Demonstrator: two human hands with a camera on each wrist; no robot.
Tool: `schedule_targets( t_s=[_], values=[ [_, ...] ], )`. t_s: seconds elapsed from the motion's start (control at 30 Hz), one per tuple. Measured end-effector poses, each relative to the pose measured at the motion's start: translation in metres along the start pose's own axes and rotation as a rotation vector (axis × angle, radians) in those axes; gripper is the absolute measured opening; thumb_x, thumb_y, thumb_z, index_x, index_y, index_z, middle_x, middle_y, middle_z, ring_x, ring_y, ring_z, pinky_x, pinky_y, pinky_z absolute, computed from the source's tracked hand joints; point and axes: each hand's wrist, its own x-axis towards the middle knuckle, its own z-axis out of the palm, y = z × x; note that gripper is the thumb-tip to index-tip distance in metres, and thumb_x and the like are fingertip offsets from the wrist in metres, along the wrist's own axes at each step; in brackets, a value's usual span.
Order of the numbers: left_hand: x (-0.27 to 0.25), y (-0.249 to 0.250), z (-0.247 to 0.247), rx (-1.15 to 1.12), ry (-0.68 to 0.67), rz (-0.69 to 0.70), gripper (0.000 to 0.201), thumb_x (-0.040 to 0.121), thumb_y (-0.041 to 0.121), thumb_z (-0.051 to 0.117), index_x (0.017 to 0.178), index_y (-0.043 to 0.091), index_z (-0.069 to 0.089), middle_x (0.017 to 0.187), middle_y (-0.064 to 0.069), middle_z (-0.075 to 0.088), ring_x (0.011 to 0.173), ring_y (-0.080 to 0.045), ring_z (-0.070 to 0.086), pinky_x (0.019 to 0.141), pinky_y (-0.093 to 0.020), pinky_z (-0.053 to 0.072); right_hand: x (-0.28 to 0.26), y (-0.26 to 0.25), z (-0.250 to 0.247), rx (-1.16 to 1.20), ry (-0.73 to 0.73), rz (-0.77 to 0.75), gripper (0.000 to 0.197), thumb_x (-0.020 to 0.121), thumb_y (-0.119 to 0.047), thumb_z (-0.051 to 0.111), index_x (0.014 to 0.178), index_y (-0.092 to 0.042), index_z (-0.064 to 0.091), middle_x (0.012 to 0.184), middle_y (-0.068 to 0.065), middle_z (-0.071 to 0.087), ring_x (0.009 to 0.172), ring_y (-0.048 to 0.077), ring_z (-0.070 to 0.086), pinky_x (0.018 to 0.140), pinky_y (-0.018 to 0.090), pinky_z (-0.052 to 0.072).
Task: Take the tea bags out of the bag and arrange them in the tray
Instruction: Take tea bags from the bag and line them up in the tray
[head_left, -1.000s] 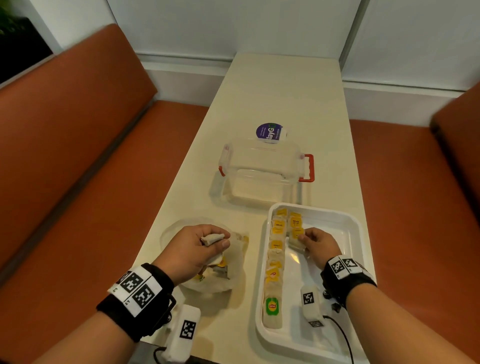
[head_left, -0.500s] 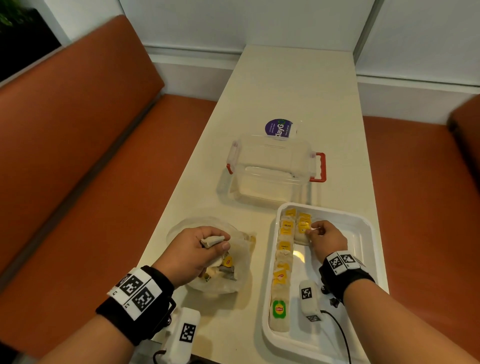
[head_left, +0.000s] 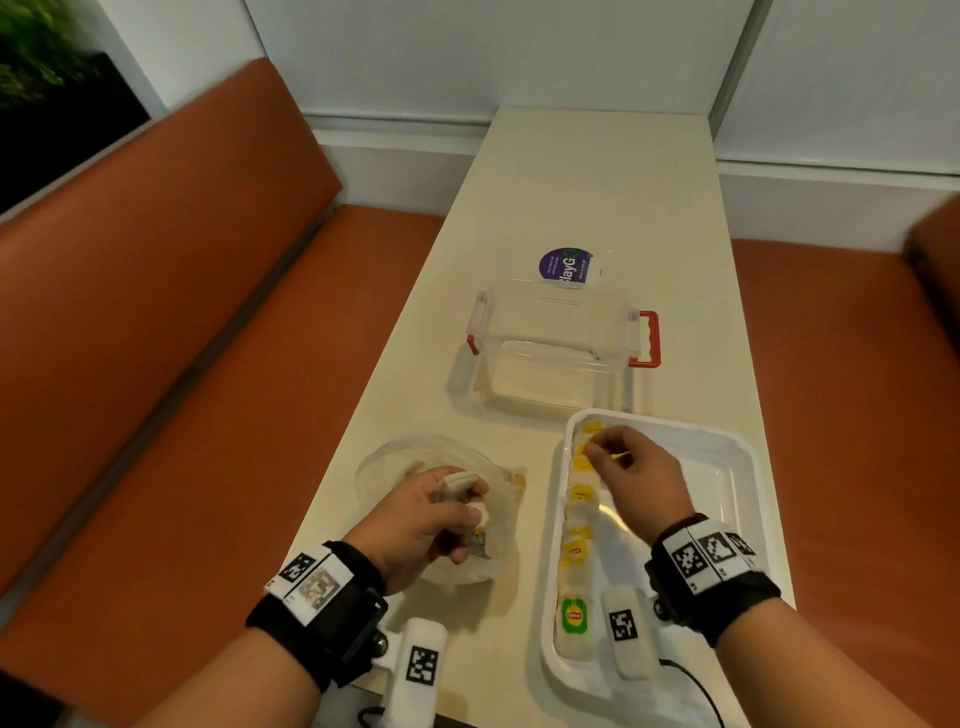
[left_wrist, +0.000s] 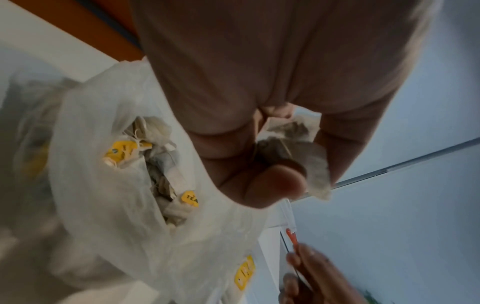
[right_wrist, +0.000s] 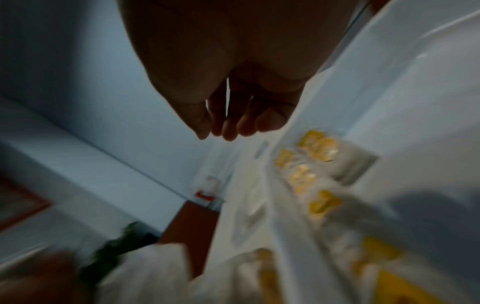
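Plainly, left fingers: the left hand (head_left: 421, 525) has its fingers (left_wrist: 275, 185) curled round one tea bag (left_wrist: 298, 152), a pale grey paper pouch with dark leaf showing through, held just above the bag's mouth.
Right fingers: the right hand (head_left: 631, 480) hangs over the far left corner of the tray, fingers (right_wrist: 228, 127) drawn together; whether they pinch anything cannot be told, as the wrist view is blurred.
Plastic bag (head_left: 483, 566): thin, translucent white, lying on the worktop (head_left: 597, 197) under the left hand; inside are loose tea bags (left_wrist: 161, 164) with yellow tags.
Tray (head_left: 737, 467): white, shallow, just right of the bag; a row of tea bags (head_left: 576, 545) with yellow tags runs along its left wall.
Clear box (head_left: 556, 353): red latches, beyond the tray.
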Motion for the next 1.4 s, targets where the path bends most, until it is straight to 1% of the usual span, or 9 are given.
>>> schedule_targets(
  t_s=[0.13,0.23,0.43,0.6,0.73,0.93,1.1,1.27,1.4],
  values=[
    [0.000,0.005,0.012,-0.111,-0.059,-0.008,0.035,0.069,-0.009,0.055,0.102,-0.001,0.057,0.082,-0.013,0.054,0.057,-0.021,0.048,0.046,-0.028,0.042,-0.028,-0.048,0.008,0.024,-0.259,-0.225,0.010,0.086,-0.025,0.068,0.090,-0.033,0.066,0.085,-0.015,0.066,0.071,0.002,0.057,0.067,0.015,0.046],
    [0.001,0.009,0.018,-0.190,-0.109,-0.026,0.043,0.064,-0.001,0.050,0.107,-0.002,0.055,0.086,-0.016,0.051,0.061,-0.023,0.048,0.050,-0.030,0.041,-0.037,-0.069,0.007,-0.009,-0.303,-0.373,0.018,0.083,-0.024,0.071,0.098,-0.032,0.066,0.087,-0.014,0.064,0.070,0.003,0.055,0.064,0.014,0.043],
    [0.001,0.017,0.028,-0.316,-0.161,-0.054,0.038,0.077,0.011,0.043,0.111,-0.002,0.055,0.086,-0.018,0.060,0.063,-0.024,0.050,0.052,-0.031,0.045,-0.044,-0.074,-0.003,-0.128,-0.369,-0.568,0.033,0.070,-0.033,0.063,0.102,-0.026,0.069,0.093,-0.018,0.055,0.081,-0.004,0.050,0.067,0.005,0.038],
    [0.001,0.016,0.033,-0.287,-0.177,-0.098,0.028,0.090,0.025,0.044,0.103,0.005,0.059,0.083,-0.014,0.060,0.062,-0.023,0.052,0.052,-0.031,0.044,-0.044,-0.074,-0.006,-0.171,-0.336,-0.554,0.007,0.084,-0.025,0.069,0.089,-0.028,0.071,0.088,-0.022,0.054,0.082,-0.002,0.050,0.065,0.008,0.038],
    [0.002,0.008,0.037,-0.251,-0.048,-0.127,0.038,0.096,0.042,0.047,0.105,0.007,0.059,0.079,-0.010,0.062,0.057,-0.020,0.049,0.046,-0.028,0.040,-0.046,-0.078,-0.015,-0.048,-0.380,-0.429,0.017,0.087,-0.019,0.066,0.081,-0.036,0.063,0.074,-0.028,0.061,0.068,-0.001,0.053,0.061,0.011,0.038],
    [0.007,0.000,0.040,-0.293,0.037,-0.122,0.045,0.096,0.021,0.052,0.130,-0.008,0.049,0.087,-0.016,0.058,0.055,-0.017,0.051,0.045,-0.027,0.045,-0.045,-0.078,-0.024,-0.050,-0.396,-0.412,0.022,0.087,-0.017,0.065,0.079,-0.037,0.061,0.069,-0.024,0.061,0.069,-0.001,0.055,0.063,0.015,0.043],
    [0.006,0.003,0.050,-0.322,0.024,-0.116,0.030,0.099,0.012,0.047,0.123,-0.002,0.054,0.078,-0.013,0.061,0.052,-0.014,0.048,0.044,-0.024,0.044,-0.047,-0.079,-0.030,-0.080,-0.400,-0.418,0.022,0.089,-0.017,0.063,0.080,-0.037,0.058,0.068,-0.020,0.060,0.066,-0.004,0.054,0.062,0.012,0.040],
    [0.007,0.002,0.055,-0.331,0.073,-0.032,0.027,0.100,0.013,0.046,0.123,0.000,0.052,0.088,-0.014,0.051,0.052,-0.014,0.046,0.044,-0.023,0.041,-0.046,-0.075,-0.028,0.028,-0.357,-0.345,0.017,0.092,-0.018,0.059,0.081,-0.032,0.058,0.074,-0.009,0.063,0.066,0.000,0.055,0.067,0.022,0.048],
    [0.004,0.006,0.054,-0.312,0.120,0.029,0.006,0.095,0.010,0.051,0.093,0.007,0.055,0.079,-0.010,0.057,0.055,-0.018,0.051,0.046,-0.026,0.040,-0.043,-0.069,-0.031,0.114,-0.335,-0.285,0.013,0.090,-0.017,0.060,0.082,-0.027,0.061,0.077,0.000,0.066,0.072,0.016,0.061,0.074,0.038,0.053]
  ],
)
